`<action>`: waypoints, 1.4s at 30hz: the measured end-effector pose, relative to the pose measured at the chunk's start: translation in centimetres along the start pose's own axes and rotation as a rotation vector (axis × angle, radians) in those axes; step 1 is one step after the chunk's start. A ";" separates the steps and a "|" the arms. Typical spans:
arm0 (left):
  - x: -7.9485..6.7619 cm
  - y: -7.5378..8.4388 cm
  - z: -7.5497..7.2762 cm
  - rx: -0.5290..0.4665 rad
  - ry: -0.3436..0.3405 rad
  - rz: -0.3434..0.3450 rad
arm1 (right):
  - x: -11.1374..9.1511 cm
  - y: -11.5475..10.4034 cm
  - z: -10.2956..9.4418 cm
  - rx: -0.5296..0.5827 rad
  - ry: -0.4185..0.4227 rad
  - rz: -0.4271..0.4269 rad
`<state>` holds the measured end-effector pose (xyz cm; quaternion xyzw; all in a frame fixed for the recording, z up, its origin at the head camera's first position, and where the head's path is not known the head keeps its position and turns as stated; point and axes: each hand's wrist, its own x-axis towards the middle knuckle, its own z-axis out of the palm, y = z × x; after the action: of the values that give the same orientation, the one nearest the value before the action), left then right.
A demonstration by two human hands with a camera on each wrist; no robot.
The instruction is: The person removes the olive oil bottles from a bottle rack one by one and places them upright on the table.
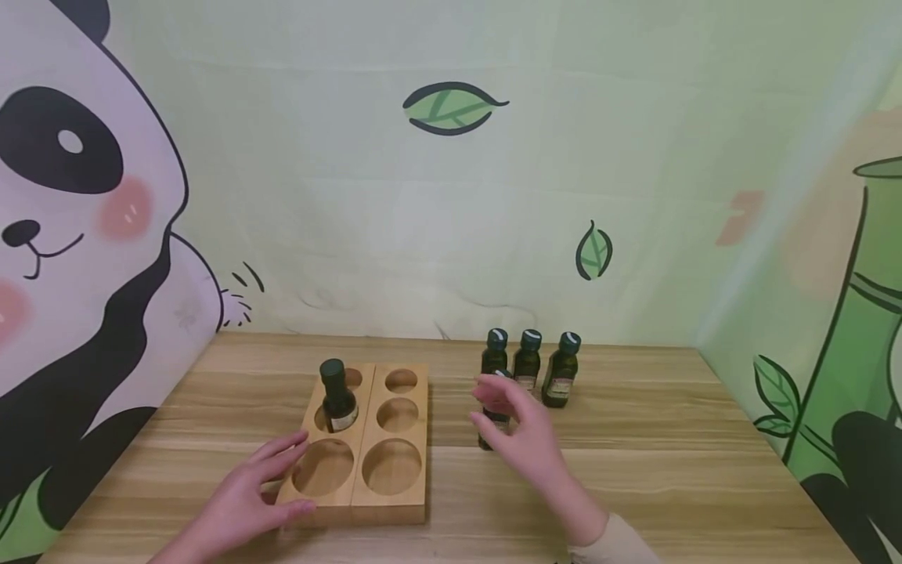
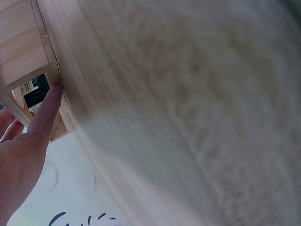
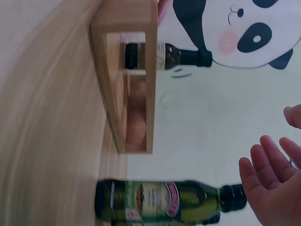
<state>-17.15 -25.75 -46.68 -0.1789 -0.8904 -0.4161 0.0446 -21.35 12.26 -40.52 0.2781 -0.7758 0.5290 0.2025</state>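
Note:
A light wooden rack (image 1: 392, 513) with round holes in two columns stands on the table. One dark green glass bottle (image 1: 340, 409) with a dark cap stands, slightly tilted in the head view, in a left-column hole. My left hand (image 1: 243, 493) rests at the rack's front left corner, thumb near the front edge, fingers along the left side. My right hand (image 1: 524, 439), fingers spread and loosely bent, is beside the top of another labelled green bottle (image 3: 155, 200), partly hiding it in the head view. Nothing is gripped in that hand.
Behind the right hand stand three more green bottles: a left one (image 1: 496, 356), a middle one (image 1: 527, 366) and a right one (image 1: 561, 376). The wood-grain table (image 1: 634, 470) ends at a printed cloth backdrop (image 1: 317, 196) with a panda and leaves.

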 end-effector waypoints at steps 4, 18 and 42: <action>-0.1 0.0 0.0 0.022 0.009 0.014 | 0.0 -0.3 1.3 0.022 -0.050 0.036; -0.2 0.4 -0.2 0.017 -0.009 -0.006 | 0.3 0.6 5.6 0.067 -0.174 0.169; 0.0 0.3 0.0 -0.038 -0.045 -0.085 | 5.3 0.0 12.2 0.038 -0.291 0.236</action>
<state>-17.05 -25.57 -46.40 -0.1512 -0.8900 -0.4302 0.0036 -25.63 -0.25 -41.68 0.2625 -0.8139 0.5180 0.0193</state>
